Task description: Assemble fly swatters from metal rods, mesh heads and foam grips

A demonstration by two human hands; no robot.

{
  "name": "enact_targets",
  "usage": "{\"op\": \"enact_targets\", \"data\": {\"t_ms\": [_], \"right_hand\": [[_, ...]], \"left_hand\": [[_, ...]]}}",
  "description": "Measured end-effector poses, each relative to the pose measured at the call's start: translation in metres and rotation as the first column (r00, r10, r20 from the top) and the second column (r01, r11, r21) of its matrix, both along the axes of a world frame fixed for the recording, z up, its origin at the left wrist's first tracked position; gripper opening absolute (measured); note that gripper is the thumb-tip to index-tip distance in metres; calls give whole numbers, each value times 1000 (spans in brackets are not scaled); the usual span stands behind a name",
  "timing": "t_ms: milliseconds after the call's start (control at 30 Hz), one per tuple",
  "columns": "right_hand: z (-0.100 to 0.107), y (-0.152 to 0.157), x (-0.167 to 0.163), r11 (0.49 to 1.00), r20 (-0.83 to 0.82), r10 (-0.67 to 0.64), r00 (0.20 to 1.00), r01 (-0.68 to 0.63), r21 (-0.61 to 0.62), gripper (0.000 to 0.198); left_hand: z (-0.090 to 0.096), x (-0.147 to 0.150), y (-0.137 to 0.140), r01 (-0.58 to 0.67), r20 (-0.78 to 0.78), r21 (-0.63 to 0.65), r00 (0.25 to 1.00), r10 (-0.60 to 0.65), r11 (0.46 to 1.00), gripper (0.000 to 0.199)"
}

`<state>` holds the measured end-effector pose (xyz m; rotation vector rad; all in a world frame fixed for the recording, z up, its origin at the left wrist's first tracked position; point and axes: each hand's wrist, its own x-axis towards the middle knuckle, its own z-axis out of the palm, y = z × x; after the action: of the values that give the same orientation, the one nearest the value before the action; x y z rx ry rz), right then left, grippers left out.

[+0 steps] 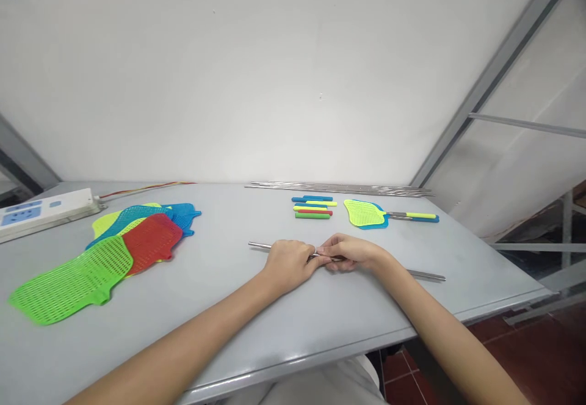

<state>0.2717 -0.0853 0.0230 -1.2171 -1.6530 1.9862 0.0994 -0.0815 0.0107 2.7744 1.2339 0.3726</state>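
Above the middle of the table, a thin silvery metal rod (426, 275) runs from left to right through both hands. My left hand (289, 264) is closed around its left part, and a short end (259, 245) sticks out past the knuckles. My right hand (350, 251) pinches the rod close beside the left thumb, with the fingertips of both hands nearly touching. Part of the rod is hidden behind the right hand and wrist. Behind the hands lie several coloured handle grips (314, 207) in blue, yellow, red and green.
On the left lie overlapping fly swatter heads, including a green one (75, 277) and a red one (153, 240). Two fly swatters with handles (364, 214) rest at right. Metal rods (339, 187) line the wall. A power strip (50, 212) sits far left.
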Motion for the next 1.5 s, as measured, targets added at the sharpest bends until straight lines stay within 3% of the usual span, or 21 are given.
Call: {"op": "enact_targets", "data": {"t_ms": [500, 667, 1067, 1500], "right_hand": [[3, 1, -2, 1000, 12, 16, 1000, -16, -17, 28], [3, -2, -4, 998, 8, -42, 999, 42, -37, 19], [2, -3, -9, 995, 30, -98, 995, 98, -7, 21], [10, -3, 1, 995, 8, 17, 1000, -17, 95, 29]], "left_hand": [[0, -2, 0, 67, -19, 5, 998, -67, 998, 51], [2, -2, -1, 73, -43, -5, 996, -73, 997, 50], [2, -2, -2, 26, -2, -59, 1000, -26, 998, 44], [5, 2, -2, 33, 10, -83, 999, -32, 996, 46]]}}
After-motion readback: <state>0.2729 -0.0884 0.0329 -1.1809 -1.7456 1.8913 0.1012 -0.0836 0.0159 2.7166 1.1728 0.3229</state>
